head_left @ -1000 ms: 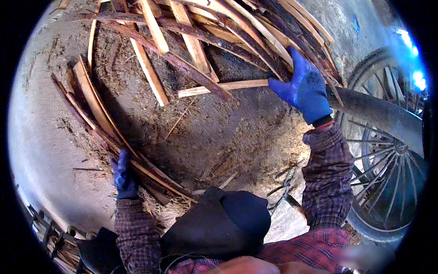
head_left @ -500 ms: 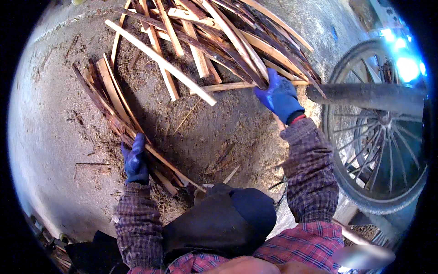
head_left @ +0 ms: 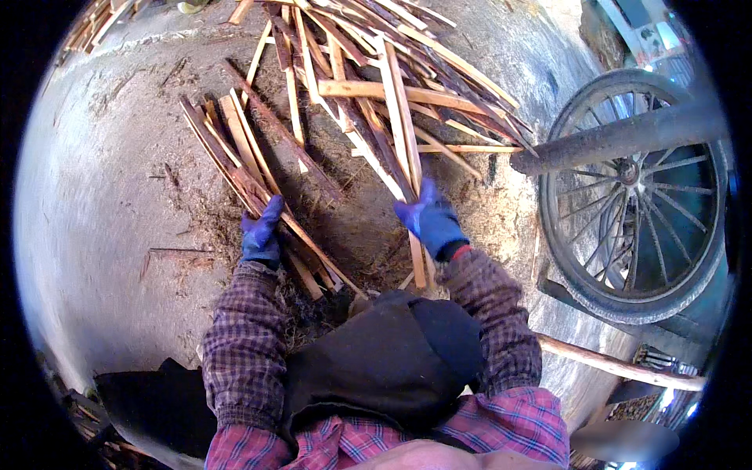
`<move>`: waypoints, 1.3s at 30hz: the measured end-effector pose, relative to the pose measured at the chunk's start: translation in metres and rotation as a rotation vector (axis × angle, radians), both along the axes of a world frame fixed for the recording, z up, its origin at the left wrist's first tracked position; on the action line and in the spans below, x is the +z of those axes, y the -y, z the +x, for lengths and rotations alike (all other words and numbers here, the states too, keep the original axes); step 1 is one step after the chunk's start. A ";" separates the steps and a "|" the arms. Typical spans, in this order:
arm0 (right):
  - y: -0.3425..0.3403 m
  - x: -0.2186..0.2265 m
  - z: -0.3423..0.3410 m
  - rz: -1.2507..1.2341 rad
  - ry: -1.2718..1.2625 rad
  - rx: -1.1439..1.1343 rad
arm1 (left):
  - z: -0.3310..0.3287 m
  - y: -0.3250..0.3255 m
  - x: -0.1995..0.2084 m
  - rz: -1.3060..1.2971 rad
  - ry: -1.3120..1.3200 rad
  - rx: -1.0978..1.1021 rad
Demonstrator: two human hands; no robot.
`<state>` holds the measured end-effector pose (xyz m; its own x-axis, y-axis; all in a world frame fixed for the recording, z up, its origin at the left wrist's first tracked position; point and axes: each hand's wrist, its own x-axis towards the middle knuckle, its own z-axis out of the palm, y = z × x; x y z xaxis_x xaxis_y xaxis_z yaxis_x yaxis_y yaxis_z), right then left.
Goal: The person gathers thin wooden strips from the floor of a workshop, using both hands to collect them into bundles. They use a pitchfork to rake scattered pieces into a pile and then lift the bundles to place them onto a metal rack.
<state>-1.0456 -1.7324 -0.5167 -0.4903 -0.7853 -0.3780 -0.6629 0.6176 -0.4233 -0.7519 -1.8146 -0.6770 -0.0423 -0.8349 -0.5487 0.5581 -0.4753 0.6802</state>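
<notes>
Both my hands wear blue-purple work gloves. My left hand [head_left: 262,229] is closed round a bundle of wood strips [head_left: 233,163], thin split slats with dark bark on some edges. The bundle slants from upper left down toward my knee. My right hand [head_left: 429,219] is closed on a few long wood slats [head_left: 398,117], whose lower ends stick out below the glove. Their upper ends lie over a loose pile of wood strips [head_left: 462,66]. One short slat [head_left: 399,92] lies crosswise at the pile, and a dark bark strip [head_left: 286,137] lies between the bundle and the pile.
A spoked wheel [head_left: 630,176] stands at the right, with a thick round pole [head_left: 619,137] across it. A wooden pole [head_left: 619,362] lies below the wheel. A dark apron [head_left: 376,360] covers my lap. More wood [head_left: 94,27] lies at the far left on the concrete floor [head_left: 94,204].
My right hand has drawn slats from the pile toward me and to the left. The bundle in my left hand has shifted right within the view. The pale slat over the pile has changed position.
</notes>
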 end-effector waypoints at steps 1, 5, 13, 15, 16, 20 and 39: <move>-0.014 0.001 0.004 0.009 -0.025 -0.012 | -0.008 -0.002 0.010 0.002 0.002 -0.012; -0.068 -0.013 0.027 -0.017 -0.094 -0.050 | -0.011 -0.004 0.050 0.094 0.236 -0.002; -0.211 -0.047 0.014 -0.170 0.281 -0.316 | -0.018 -0.004 0.014 -0.005 0.071 -0.038; -0.225 -0.032 0.012 -0.243 0.448 -0.328 | -0.009 -0.002 0.028 -0.010 0.049 -0.070; -0.235 -0.013 0.008 -0.218 0.451 -0.298 | 0.003 0.001 0.014 -0.020 -0.022 -0.084; -0.270 0.045 0.014 -0.059 0.226 -0.269 | -0.001 -0.002 0.027 -0.034 0.084 -0.069; -0.314 0.065 0.018 -0.390 0.445 -0.562 | 0.000 -0.009 0.012 -0.158 0.055 -0.100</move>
